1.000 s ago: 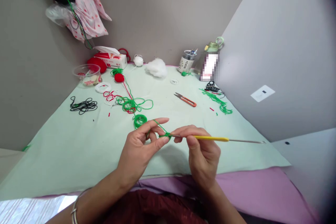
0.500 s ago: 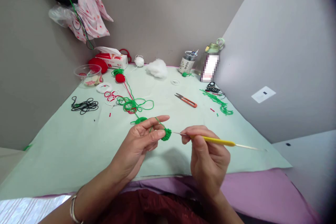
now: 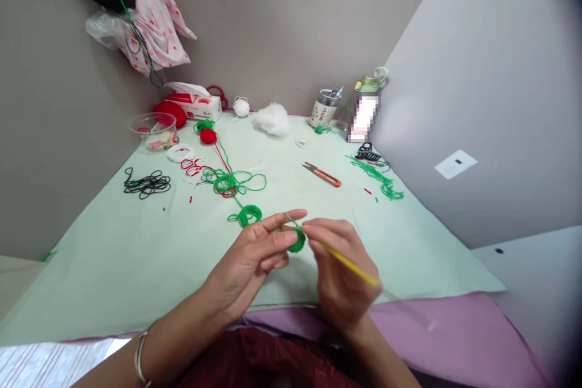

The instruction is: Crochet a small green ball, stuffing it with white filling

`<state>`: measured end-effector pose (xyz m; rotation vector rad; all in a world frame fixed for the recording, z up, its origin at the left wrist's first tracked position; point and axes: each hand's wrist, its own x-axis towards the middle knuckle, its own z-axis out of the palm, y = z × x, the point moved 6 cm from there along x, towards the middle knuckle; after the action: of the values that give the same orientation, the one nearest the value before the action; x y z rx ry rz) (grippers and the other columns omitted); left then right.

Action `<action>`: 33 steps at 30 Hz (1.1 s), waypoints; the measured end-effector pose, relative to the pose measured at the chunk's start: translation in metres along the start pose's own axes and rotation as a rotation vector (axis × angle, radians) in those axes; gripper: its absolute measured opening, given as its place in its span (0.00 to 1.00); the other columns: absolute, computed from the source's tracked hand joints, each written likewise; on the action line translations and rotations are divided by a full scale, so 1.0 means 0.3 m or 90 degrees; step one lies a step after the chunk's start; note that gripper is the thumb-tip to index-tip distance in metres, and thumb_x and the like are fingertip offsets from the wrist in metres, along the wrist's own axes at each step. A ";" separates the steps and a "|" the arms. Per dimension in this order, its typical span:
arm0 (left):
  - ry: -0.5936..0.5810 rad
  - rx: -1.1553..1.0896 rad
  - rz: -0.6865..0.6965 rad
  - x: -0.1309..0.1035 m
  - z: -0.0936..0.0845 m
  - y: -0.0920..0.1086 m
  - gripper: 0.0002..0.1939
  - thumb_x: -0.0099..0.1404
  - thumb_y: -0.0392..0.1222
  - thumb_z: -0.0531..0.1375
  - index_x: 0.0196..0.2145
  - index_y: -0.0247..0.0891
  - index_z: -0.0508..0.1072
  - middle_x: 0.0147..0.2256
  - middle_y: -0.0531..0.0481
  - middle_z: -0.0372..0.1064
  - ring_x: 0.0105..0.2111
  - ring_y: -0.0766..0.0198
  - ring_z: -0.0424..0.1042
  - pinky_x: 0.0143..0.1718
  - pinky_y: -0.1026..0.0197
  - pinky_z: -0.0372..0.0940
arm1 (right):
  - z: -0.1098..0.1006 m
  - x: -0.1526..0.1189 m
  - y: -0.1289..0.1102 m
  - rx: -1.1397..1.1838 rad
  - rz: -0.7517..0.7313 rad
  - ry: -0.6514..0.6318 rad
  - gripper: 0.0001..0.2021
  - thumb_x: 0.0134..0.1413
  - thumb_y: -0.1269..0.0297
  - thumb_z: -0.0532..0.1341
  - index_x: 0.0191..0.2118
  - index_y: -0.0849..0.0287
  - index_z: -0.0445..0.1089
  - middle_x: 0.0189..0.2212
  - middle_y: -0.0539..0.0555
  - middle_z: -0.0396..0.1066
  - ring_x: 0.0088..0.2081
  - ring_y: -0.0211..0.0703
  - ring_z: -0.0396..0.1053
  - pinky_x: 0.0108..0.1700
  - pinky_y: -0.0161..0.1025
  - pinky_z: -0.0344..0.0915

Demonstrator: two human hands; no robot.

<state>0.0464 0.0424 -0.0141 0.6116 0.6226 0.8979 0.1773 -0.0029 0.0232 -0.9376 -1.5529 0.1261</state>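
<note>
Between the thumb and fingers of my left hand (image 3: 259,248) is a small green crochet piece (image 3: 297,242). Green yarn runs over the raised left index finger down to the piece. My right hand (image 3: 341,267) is closed around a crochet hook (image 3: 352,265) with a yellow handle, its back end blurred and tilted down to the right. The right fingertips are at the upper edge of the green piece, and the hook's tip is hidden there. Just behind my left hand lies a coil of green yarn (image 3: 250,216).
Orange thread snips (image 3: 324,174) lie mid-table, with green yarn scraps (image 3: 382,179) to the right. Loose green yarn (image 3: 231,182) and black cord (image 3: 146,183) spread leftward. White stuffing (image 3: 273,119), a tissue box (image 3: 197,103) and a pen can (image 3: 325,108) stand along the back.
My left hand and the crochet piece have shifted slightly right. My right hand has come closer to the piece, and the hook's back end has swung downward.
</note>
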 end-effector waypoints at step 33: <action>0.140 0.338 0.194 -0.042 -0.026 0.051 0.20 0.64 0.42 0.70 0.54 0.47 0.80 0.35 0.55 0.67 0.27 0.70 0.57 0.33 0.65 0.60 | -0.004 0.008 -0.009 0.047 0.011 -0.048 0.13 0.67 0.77 0.55 0.47 0.55 0.73 0.37 0.55 0.79 0.37 0.45 0.77 0.37 0.44 0.74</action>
<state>0.0271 0.0408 -0.0056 1.1146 0.9978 1.1001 0.1772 -0.0037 0.0270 -0.8966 -1.5983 0.2321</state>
